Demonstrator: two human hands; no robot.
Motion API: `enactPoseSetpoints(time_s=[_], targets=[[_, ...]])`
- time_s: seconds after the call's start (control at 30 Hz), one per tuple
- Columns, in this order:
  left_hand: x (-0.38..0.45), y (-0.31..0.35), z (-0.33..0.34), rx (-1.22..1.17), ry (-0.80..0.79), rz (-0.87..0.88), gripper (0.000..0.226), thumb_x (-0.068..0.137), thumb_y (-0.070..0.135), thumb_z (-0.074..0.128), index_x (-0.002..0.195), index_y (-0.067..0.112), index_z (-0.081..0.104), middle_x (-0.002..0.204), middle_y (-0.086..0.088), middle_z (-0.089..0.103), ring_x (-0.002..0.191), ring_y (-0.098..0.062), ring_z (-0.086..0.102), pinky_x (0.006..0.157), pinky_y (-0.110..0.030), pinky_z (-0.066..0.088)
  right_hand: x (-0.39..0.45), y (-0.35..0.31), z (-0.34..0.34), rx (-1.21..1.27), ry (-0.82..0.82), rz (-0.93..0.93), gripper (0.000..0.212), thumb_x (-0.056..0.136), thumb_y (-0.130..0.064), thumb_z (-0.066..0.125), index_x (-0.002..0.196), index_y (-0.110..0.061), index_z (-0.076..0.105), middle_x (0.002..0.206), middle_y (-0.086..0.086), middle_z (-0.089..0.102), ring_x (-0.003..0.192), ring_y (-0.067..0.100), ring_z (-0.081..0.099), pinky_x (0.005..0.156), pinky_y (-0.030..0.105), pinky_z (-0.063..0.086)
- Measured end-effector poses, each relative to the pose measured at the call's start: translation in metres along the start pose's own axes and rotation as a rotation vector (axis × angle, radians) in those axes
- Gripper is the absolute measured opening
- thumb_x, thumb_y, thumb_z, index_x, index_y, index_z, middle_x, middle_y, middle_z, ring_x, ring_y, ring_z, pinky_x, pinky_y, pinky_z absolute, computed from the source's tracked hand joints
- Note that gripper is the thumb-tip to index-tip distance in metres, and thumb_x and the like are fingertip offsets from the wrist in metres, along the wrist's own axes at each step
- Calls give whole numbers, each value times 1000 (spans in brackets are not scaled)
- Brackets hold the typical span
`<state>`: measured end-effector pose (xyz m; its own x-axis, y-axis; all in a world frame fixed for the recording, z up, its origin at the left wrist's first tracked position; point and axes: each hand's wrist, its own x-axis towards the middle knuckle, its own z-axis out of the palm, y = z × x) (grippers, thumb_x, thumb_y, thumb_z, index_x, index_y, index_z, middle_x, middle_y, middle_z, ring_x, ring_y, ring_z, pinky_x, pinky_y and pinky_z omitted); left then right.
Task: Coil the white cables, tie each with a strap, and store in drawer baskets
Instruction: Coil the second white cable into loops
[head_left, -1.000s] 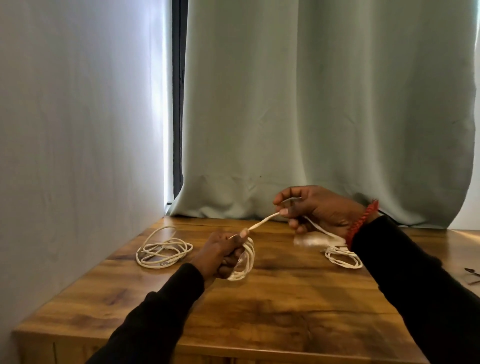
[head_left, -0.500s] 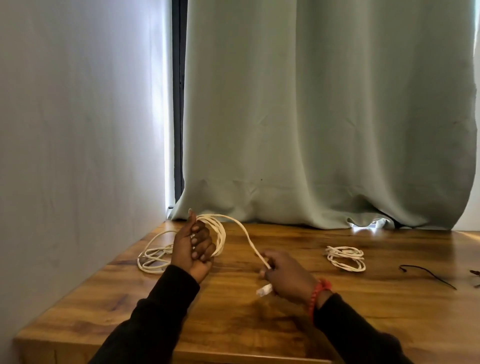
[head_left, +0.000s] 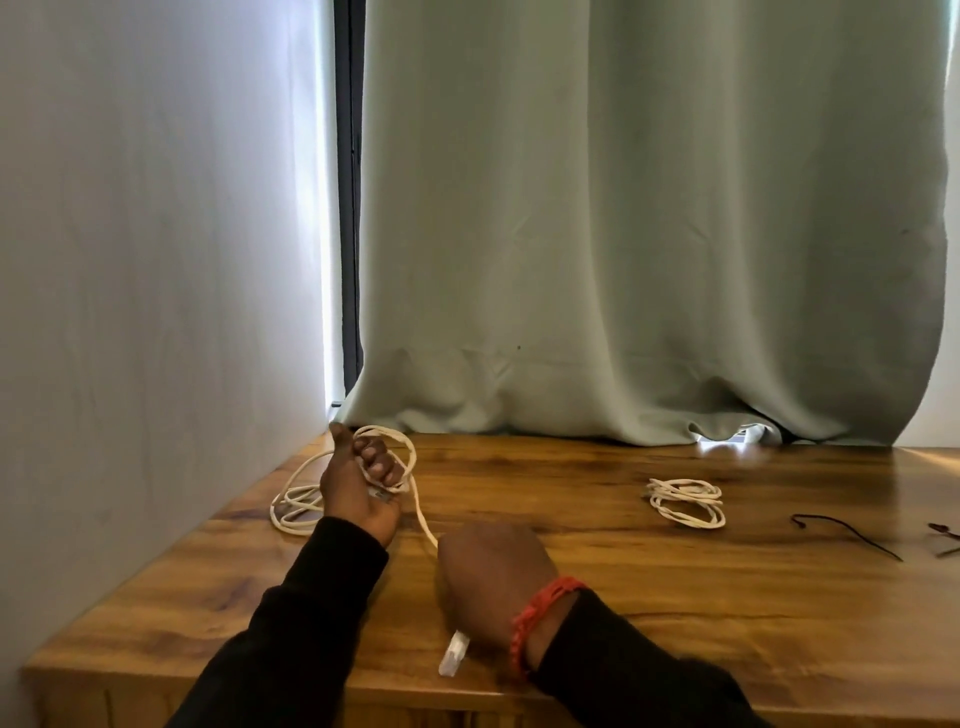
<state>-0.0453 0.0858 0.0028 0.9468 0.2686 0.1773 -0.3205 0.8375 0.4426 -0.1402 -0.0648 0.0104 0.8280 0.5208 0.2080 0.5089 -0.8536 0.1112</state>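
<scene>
Your right hand (head_left: 491, 582) has drawn back toward you, fist closed on the thin white cable's (head_left: 423, 519) plug end. Your left hand (head_left: 358, 483) grips its coiled loops above the wooden bench (head_left: 675, 597), near the far-left corner.

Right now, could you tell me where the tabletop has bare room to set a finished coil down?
Bare wood lies between the right hand and the small coiled white cable. The left is crowded: the left hand holds loops above a loose white cable.
</scene>
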Motion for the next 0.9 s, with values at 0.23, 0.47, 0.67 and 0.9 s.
enactPoseSetpoints(time_s=[0.23, 0.47, 0.67, 0.9], targets=[[-25, -23, 19, 799, -176, 340, 48, 105, 41, 46, 74, 8, 61, 56, -9, 60, 49, -19, 59, 49, -27, 49, 2, 18, -34, 642, -39, -24, 23, 83, -29, 67, 65, -15, 69, 63, 2, 65, 56, 15, 58, 49, 25, 44], [-39, -31, 15, 1008, -467, 193, 53, 102, 52, 46, 66, 14, 52, 50, -4, 44, 44, -20, 40, 44, -25, 31, 5, 50, -26, 1691, -274, 348, 20, 79, -28, 63, 67, -12, 70, 58, -1, 56, 38, 7, 36, 36, 16, 25], [-48, -34, 23, 950, -380, -9, 55, 91, 66, 40, 69, 16, 45, 51, 1, 36, 40, -9, 29, 41, -18, 19, 14, 53, -20, 1849, -148, 391, 51, 95, -32, 39, 79, -2, 77, 63, 6, 66, 37, 10, 41, 37, 15, 27], [-40, -29, 14, 745, -453, -276, 71, 80, 81, 56, 78, 9, 54, 50, 0, 35, 34, -6, 22, 38, -15, 14, 18, 55, -32, 983, 522, 108, 15, 80, -18, 72, 93, -25, 70, 87, -6, 66, 75, 7, 59, 66, 25, 51]])
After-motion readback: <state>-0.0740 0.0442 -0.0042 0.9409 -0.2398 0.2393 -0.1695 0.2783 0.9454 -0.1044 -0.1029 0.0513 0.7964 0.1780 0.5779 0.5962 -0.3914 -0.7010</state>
